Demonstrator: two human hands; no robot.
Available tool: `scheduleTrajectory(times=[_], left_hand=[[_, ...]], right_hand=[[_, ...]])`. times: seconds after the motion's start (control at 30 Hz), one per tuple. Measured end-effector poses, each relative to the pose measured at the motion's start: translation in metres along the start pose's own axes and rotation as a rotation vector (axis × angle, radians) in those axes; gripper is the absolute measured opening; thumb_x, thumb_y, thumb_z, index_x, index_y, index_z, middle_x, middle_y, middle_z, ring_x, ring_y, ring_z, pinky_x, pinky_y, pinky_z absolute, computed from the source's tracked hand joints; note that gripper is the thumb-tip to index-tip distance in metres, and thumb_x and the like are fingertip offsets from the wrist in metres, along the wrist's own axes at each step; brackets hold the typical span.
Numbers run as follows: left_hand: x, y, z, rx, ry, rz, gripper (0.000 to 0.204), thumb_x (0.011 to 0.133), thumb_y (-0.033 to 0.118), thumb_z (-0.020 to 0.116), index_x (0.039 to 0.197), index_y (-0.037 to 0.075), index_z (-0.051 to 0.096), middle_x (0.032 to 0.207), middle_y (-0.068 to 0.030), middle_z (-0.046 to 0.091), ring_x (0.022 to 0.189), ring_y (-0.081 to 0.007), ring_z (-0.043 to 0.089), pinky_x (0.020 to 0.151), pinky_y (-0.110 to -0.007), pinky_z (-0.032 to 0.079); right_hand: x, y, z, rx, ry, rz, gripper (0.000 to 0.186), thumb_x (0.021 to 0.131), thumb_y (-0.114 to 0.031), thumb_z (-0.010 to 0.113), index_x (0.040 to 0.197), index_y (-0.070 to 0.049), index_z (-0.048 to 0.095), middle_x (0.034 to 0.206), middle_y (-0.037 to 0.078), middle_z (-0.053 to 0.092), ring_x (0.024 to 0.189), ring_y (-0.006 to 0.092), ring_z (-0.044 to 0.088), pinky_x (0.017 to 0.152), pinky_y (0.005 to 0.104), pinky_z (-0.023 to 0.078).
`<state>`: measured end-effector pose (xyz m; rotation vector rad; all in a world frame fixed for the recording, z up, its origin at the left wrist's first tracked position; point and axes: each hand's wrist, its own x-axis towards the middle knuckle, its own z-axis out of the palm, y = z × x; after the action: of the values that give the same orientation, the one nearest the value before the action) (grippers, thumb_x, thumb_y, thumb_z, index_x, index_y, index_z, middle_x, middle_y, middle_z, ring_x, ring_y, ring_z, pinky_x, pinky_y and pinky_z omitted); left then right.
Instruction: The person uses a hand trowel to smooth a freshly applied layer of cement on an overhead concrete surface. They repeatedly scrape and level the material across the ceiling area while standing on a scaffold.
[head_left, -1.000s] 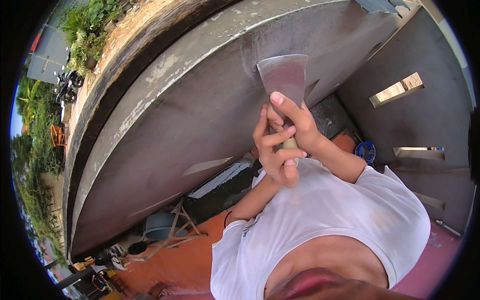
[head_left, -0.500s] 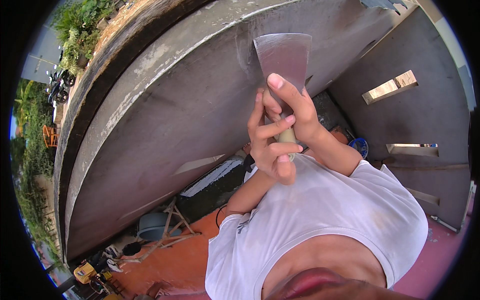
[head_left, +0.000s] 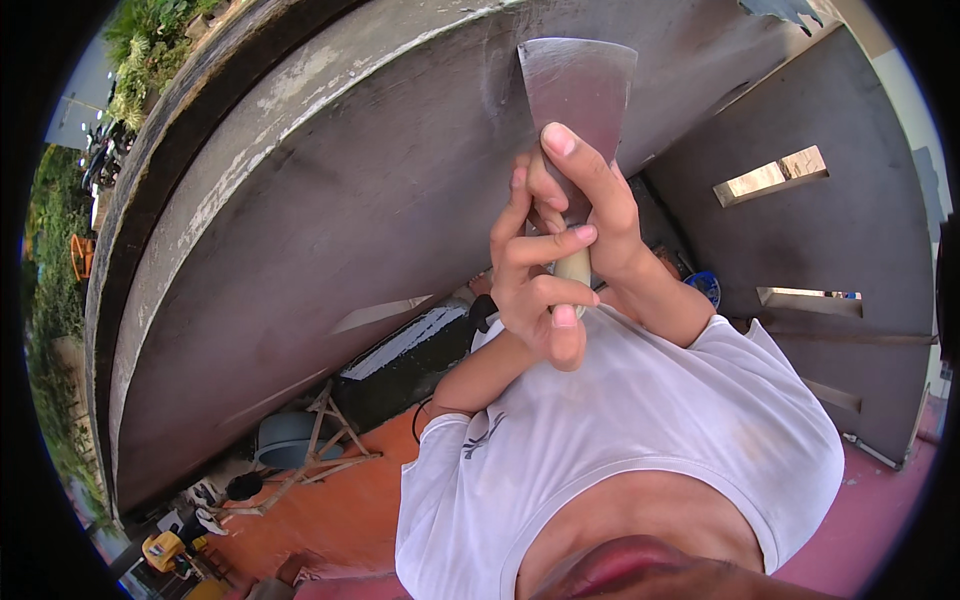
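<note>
A putty knife point(head_left: 578, 90) points blade-up in front of the grey wall, its wide metal blade flaring toward the top. My left hand point(head_left: 535, 270) is curled round its pale handle point(head_left: 573, 265), with several fingers crossing in front. Higher up, my right hand point(head_left: 607, 205) grips the neck, its thumb lying against the lower blade and its other fingers mostly hidden behind. The two hands are close together. Whether the blade touches the wall cannot be told from this view.
The grey plastered wall point(head_left: 330, 200) curves across the left, with another slotted wall point(head_left: 800, 240) at right. A grey tub point(head_left: 285, 440) stands by a wooden trestle point(head_left: 320, 440) at lower left. A blue bucket point(head_left: 704, 288) sits behind my right arm.
The putty knife and my right hand have moved slightly upward in the view. My grip stays the same, and the surroundings have shifted a little to the left.
</note>
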<state>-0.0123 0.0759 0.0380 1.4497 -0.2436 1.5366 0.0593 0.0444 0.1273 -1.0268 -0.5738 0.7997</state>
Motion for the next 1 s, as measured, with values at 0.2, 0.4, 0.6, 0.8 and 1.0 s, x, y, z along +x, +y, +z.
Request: scheduleTrajectory(times=[0.2,0.4,0.6,0.8,1.0], left_hand=[[-0.012,0.007,0.002,0.019,0.022,-0.053,0.028,0.082,0.025,0.040,0.064,0.007,0.052,0.104,-0.0163,0.058,0.130,-0.0544,0.034,0.106,-0.068,0.025],[0.008,0.006,0.000,-0.066,0.056,-0.025,0.020,0.074,0.024,0.042,0.062,0.010,0.052,0.101,-0.0117,0.062,0.121,-0.0527,0.044,0.105,-0.064,0.031],[-0.011,0.011,0.002,-0.121,0.060,-0.074,0.021,0.076,0.025,0.040,0.062,0.011,0.048,0.097,-0.0117,0.060,0.130,-0.0540,0.034,0.109,-0.068,0.020],[-0.008,0.007,0.005,-0.086,0.070,-0.071,0.022,0.077,0.025,0.040,0.063,0.011,0.048,0.096,-0.0113,0.060,0.123,-0.0527,0.039,0.108,-0.069,0.022],[0.009,-0.002,0.011,-0.104,0.120,0.000,0.019,0.074,0.026,0.040,0.063,0.013,0.050,0.093,-0.0090,0.063,0.119,-0.0505,0.046,0.096,-0.057,0.038]], right_hand=[[-0.005,0.012,-0.005,-0.009,-0.019,0.031,0.042,0.094,-0.037,0.055,0.061,-0.012,0.044,0.055,-0.004,0.041,0.051,0.0051,0.040,0.050,0.0221,0.034],[-0.001,0.000,0.007,-0.009,-0.005,-0.002,0.042,0.093,-0.037,0.055,0.062,-0.011,0.043,0.055,-0.003,0.042,0.049,0.0056,0.041,0.047,0.0223,0.032],[-0.005,0.012,-0.001,-0.002,-0.001,0.050,0.042,0.093,-0.038,0.055,0.062,-0.011,0.045,0.055,-0.002,0.043,0.048,0.0062,0.041,0.047,0.0223,0.032],[-0.003,0.007,-0.001,-0.042,-0.005,0.038,0.044,0.092,-0.039,0.055,0.061,-0.009,0.046,0.054,-0.002,0.043,0.047,0.0068,0.043,0.046,0.0227,0.034],[0.005,-0.007,0.002,-0.033,-0.049,-0.023,0.041,0.093,-0.037,0.056,0.062,-0.010,0.048,0.055,-0.002,0.045,0.045,0.0065,0.042,0.043,0.0224,0.032]])
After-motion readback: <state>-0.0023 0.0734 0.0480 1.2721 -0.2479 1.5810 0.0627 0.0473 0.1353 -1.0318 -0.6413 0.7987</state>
